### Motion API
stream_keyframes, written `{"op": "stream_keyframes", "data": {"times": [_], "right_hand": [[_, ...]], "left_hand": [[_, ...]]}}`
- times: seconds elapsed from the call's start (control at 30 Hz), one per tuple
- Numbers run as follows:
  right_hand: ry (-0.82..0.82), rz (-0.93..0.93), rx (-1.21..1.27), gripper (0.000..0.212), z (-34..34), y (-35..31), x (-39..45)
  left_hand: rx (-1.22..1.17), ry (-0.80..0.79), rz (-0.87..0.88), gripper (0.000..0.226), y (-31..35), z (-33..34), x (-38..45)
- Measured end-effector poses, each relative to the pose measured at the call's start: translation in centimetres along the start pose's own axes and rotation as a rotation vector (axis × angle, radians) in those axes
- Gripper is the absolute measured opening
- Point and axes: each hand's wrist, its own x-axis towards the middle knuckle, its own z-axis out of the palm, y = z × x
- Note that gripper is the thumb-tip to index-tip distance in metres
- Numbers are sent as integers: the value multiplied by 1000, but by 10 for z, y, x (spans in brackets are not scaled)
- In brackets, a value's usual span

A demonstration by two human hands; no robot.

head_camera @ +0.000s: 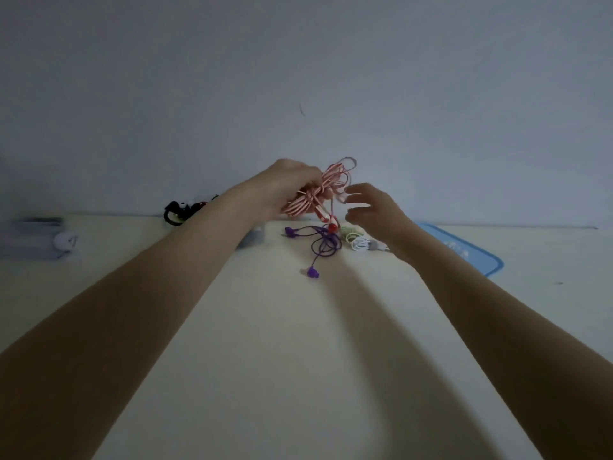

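- Table point(282, 360) runs wide between the forearms.
- Left hand point(285, 185) clamps the coiled pink cable point(311, 197) above the far edge.
- Right hand point(373, 210), fingers apart, just beside its loops.
- Purple earphones point(323, 244) lie beneath the fingers.

Left hand point(292, 185) in a tight grip, right hand point(370, 209) alongside (fingers loose)

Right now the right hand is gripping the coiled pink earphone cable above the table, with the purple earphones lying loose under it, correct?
No: the head view shows the left hand gripping the coiled pink earphone cable above the table; the right hand is open beside it. The purple earphones do lie loose under it.
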Motion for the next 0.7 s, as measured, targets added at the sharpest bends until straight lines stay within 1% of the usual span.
{"op": "stream_keyframes", "data": {"times": [0.03, 0.1, 0.13, 0.2, 0.23, 0.27, 0.3, 0.37, 0.43, 0.53, 0.57, 0.6, 0.63, 0.67, 0.7], "right_hand": [[-58, 52, 167, 39, -4, -7, -3], [-196, 135, 328, 21, -11, -15, -12], [-258, 177, 409, 13, -13, -15, -15], [-322, 285, 581, 16, -23, -9, -24], [-328, 338, 624, 18, -26, -6, -26], [-325, 381, 608, 17, -31, -2, -31], [-318, 409, 532, 14, -35, 2, -35], [-279, 441, 305, 10, -41, 13, -43], [-259, 440, 67, 15, -42, 22, -48], [-248, 353, -208, 21, -44, 18, -49], [-213, 307, -312, 23, -46, 16, -47], [-153, 266, -412, 26, -51, 14, -45], [-81, 241, -482, 28, -58, 14, -42], [-17, 224, -528, 28, -64, 15, -39], [34, 209, -565, 27, -72, 18, -35]], "left_hand": [[-63, -71, -14, 19, 2, 5, -4], [-143, -179, -4, 18, 5, 14, -8], [-159, -189, 5, 18, 4, 18, -7], [-169, -160, -9, 16, 3, 31, -5], [-169, -142, -32, 15, -1, 36, -3], [-162, -138, -58, 15, -6, 43, -3], [-151, -150, -90, 15, -13, 50, -1], [-98, -186, -166, 16, -31, 64, -2], [-50, -174, -195, 20, -47, 76, -3], [-93, -108, -183, 22, -57, 88, 0], [-99, -87, -186, 21, -58, 90, 2], [-46, -61, -178, 19, -59, 92, 6], [97, -33, -153, 13, -60, 92, 11], [318, -17, -109, 9, -60, 88, 14], [562, -20, -66, 14, -58, 86, 17]]}}
